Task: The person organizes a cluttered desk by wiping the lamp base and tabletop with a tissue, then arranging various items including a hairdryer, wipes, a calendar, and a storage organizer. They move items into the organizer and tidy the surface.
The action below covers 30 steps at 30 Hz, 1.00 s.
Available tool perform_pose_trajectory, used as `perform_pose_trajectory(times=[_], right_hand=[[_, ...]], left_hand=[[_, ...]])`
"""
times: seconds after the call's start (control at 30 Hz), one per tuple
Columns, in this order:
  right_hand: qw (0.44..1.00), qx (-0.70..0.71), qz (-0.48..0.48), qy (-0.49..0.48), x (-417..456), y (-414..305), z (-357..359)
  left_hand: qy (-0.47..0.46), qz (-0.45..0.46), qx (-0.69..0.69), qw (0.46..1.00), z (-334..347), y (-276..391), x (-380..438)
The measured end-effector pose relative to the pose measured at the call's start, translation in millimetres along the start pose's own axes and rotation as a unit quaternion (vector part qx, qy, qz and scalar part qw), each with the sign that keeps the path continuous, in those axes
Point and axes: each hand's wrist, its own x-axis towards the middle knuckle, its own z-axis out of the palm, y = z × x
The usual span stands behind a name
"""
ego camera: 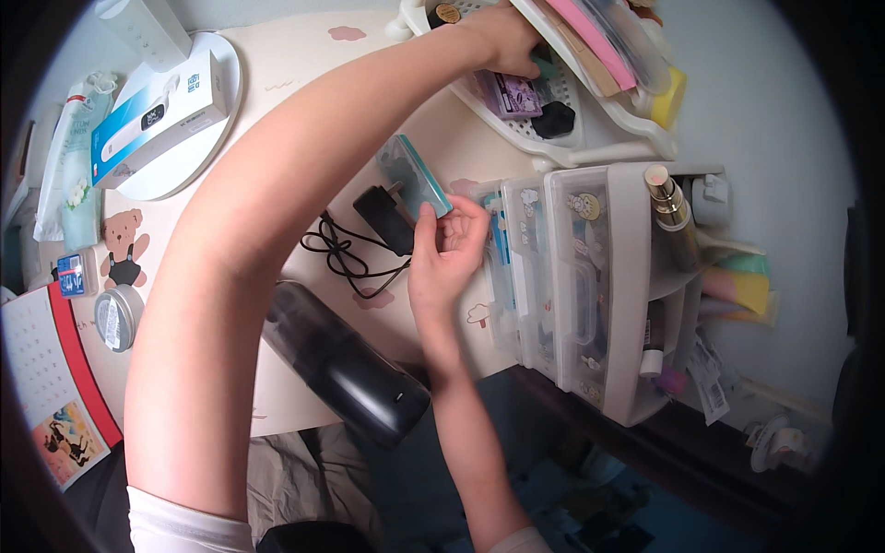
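My left hand reaches into a white perforated basket shelf at the top; its fingers are partly hidden behind the upper tier. Under its thumb lies something greenish, beside a purple patterned box and a black lobed object. My right hand holds a clear plastic case with a teal edge, thumb on the near end. Just left of it are a black power adapter and a looped black cable. A dark cylindrical device lies below them at the table edge.
A white organizer with clear drawers stands on the right, a gold-trimmed cosmetic tube on it. At left are a round white stand bearing a blue-and-white box, a round tin and a calendar.
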Motion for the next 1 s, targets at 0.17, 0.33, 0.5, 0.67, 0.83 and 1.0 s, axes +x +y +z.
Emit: perform_pose_trajectory(times=[0.17,0.33,0.5,0.67,0.83,1.0], right_hand=[[1.000,-0.004,0.018,0.005,0.6,-3.7,-0.9],[0.999,0.007,-0.026,0.030,1.8,2.9,4.0],[1.000,0.005,0.012,0.008,1.0,-0.7,2.4],[1.000,0.006,0.000,0.007,4.7,-4.2,2.4],[1.000,0.010,-0.008,-0.001,6.6,0.4,-0.4],[0.998,-0.010,-0.028,0.055,-8.1,-27.3,-22.0]], left_hand=[[0.050,0.052,0.060,0.996,6.2,5.3,0.8],[-0.009,-0.003,0.071,0.997,38.5,-4.1,10.4],[-0.038,-0.012,0.072,0.997,36.3,3.5,10.5],[-0.036,0.017,0.064,0.997,17.5,8.0,4.1],[0.068,0.018,0.045,0.997,-5.4,16.1,-43.7],[0.012,-0.094,-0.001,0.996,-100.2,80.3,-154.4]])
